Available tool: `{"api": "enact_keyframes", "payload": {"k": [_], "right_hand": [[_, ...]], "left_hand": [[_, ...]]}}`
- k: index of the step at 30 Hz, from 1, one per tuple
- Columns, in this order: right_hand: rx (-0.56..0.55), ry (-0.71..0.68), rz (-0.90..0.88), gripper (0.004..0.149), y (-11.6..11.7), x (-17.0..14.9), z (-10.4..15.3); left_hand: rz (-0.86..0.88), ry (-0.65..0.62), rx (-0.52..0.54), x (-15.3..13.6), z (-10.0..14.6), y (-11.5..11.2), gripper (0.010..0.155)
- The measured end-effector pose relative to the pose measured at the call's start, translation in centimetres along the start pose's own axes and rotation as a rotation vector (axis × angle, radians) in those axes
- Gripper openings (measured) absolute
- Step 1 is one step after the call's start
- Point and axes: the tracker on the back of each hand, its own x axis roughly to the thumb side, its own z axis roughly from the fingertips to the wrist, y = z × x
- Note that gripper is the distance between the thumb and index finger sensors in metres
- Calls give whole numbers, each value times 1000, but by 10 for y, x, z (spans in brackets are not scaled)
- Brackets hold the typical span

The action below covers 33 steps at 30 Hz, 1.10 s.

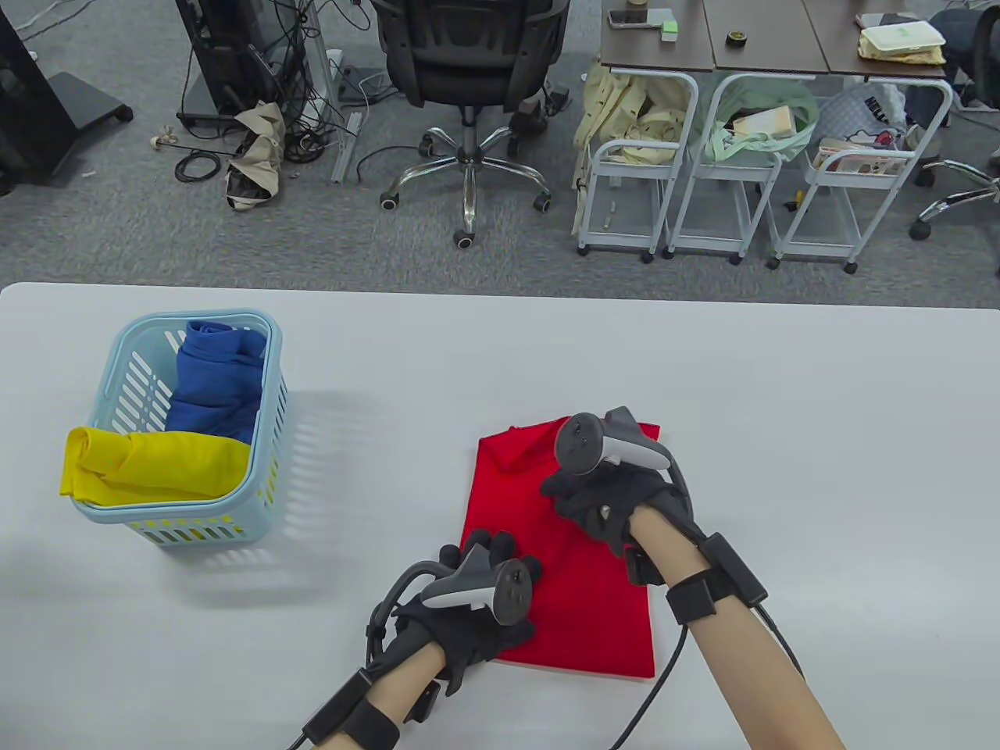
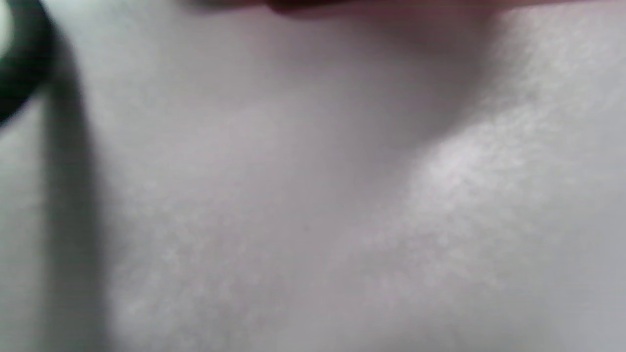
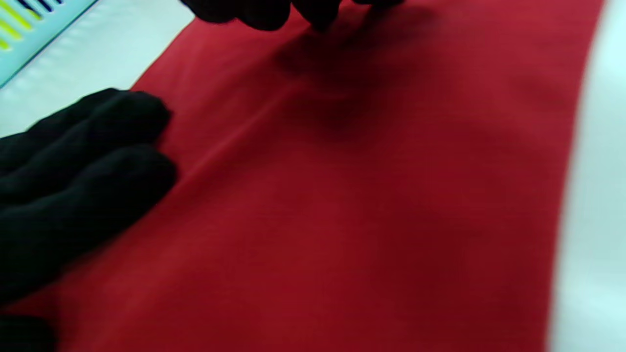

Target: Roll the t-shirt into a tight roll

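Two flat, spread grips [image 1: 476, 601] [image 1: 605, 496] on lengthwise red t-shirt [image 1: 562, 594], collar end away.

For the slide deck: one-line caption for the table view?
Both gloved hands press a folded red t-shirt flat beside a basket.

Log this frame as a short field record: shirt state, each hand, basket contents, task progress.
shirt: red t-shirt, folded into a flat narrow rectangle on the white table, not yet rolled
left hand: left hand rests on the shirt's near left edge, fingers laid fairly straight on the cloth
right hand: right hand is over the shirt's far part; whether it grips the cloth cannot be told
basket: light blue basket to the left, holding a blue garment and a yellow garment
progress: rolling not started
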Motion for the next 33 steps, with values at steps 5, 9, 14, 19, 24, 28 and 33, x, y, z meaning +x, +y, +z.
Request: {"api": "enact_keyframes", "payload": {"k": [5,9,14,19,24,28,33], "right_hand": [[-57,169,-9,63,-3,-7,-33],[-11,334,-40,67,-6,-43,-43],[-121,336,-103,68,-15,-56,-7],[-172,223,-90,69,0,-42,39],[-20,155,50,71,56,-21,76],[24,191,110,74,95,-25,95],[-87,227,131,76,93,-28,112]], "left_hand": [[2,-6,2,0,0,0,73],[-1,-4,6,0,1,0,73],[-9,3,5,0,0,0,73],[-13,36,22,3,-1,2,73],[-16,97,59,4,-2,3,74],[28,104,75,-1,-4,7,74],[121,14,165,-21,5,17,74]]}}
